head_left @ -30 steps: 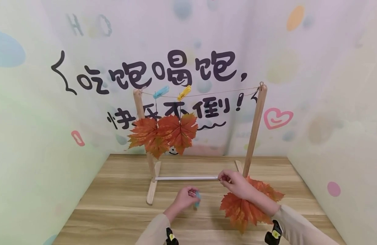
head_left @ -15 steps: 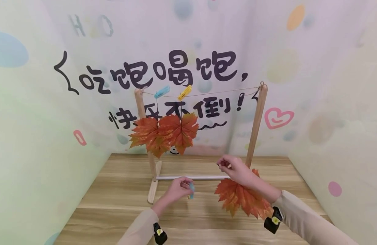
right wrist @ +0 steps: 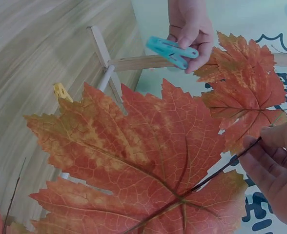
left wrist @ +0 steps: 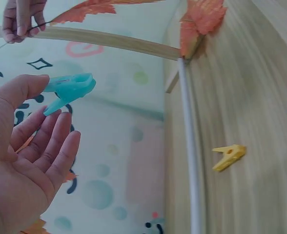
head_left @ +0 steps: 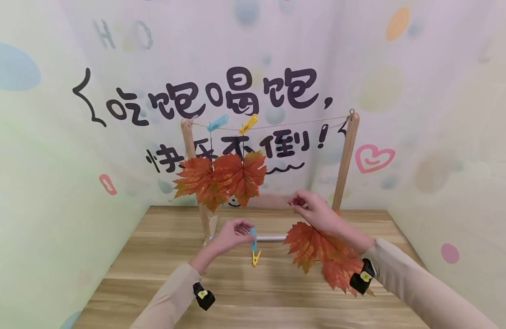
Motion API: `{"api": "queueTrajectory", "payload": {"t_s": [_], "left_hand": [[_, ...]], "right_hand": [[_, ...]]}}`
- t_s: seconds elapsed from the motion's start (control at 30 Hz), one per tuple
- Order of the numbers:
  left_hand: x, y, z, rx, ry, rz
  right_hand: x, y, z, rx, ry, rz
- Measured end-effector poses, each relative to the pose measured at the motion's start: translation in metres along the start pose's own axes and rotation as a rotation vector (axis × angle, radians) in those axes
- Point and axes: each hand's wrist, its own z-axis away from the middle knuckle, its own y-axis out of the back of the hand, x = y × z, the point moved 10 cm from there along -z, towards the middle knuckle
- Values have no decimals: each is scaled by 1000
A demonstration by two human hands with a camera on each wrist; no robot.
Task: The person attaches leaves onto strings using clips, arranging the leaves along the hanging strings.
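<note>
My left hand (head_left: 229, 235) pinches a light blue clothespin (left wrist: 70, 88) by its handle ends, between thumb and fingers. The stem of a red-orange maple leaf (right wrist: 148, 161) is pinched in my right hand (head_left: 317, 212), so the leaf hangs below the fingers. On the table lies a yellow clothespin (left wrist: 230, 157), which in the head view shows just under the blue one. Two similar leaves hang overlapping from the string (head_left: 294, 123): the left leaf (head_left: 201, 180) by a blue clothespin (head_left: 218, 123), the right leaf (head_left: 245, 176) by a yellow clothespin (head_left: 248, 124).
A wooden frame with a left post (head_left: 188, 141) and a right post (head_left: 345, 160) carries the string, with a white rod (head_left: 271, 238) low between the posts. Another maple leaf (head_left: 341, 273) lies on the wooden table (head_left: 277, 310) near my right wrist. A printed backdrop stands behind.
Both hands have risen toward the string; the left has also shifted left, carrying the blue clothespin. The leaf in the right hand has lifted, while the yellow clothespin on the table has come into view.
</note>
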Motion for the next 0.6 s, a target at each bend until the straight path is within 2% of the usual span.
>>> {"api": "queueTrajectory", "payload": {"t_s": [0.2,0.4,0.5,0.6], "left_hand": [[26,20,-4,43,-84,-36],[51,43,-8,100,-98,-59],[65,58,-12,132,-85,-81],[83,75,-17,170,-103,-107]], "right_hand": [[-6,1,-14,-19,25,3],[-26,13,-32,10,81,38],[-34,20,-39,27,96,47],[-38,24,-43,40,96,40]]}}
